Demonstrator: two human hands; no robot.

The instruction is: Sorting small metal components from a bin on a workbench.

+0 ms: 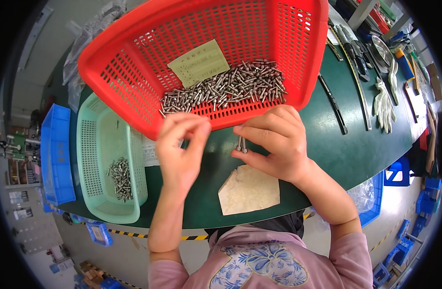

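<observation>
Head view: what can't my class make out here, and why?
- Head view: upper ends of the headed metal fasteners in the grip of the right hand, covered by that hand.
- Head view: whether the left hand holds anything; its blurred pinch hides this.
- Head view: writing on the paper tag, too small and faint.
- Head view: red basket's far rim, cut off by the upper edge.

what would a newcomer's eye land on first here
Probably the big red basket at top centre, with a heap of metal pins and a yellowish label inside. Next, the right hand just below it, pinching a few loose pins. Then the pale green basket at left, holding a smaller pile.
</observation>
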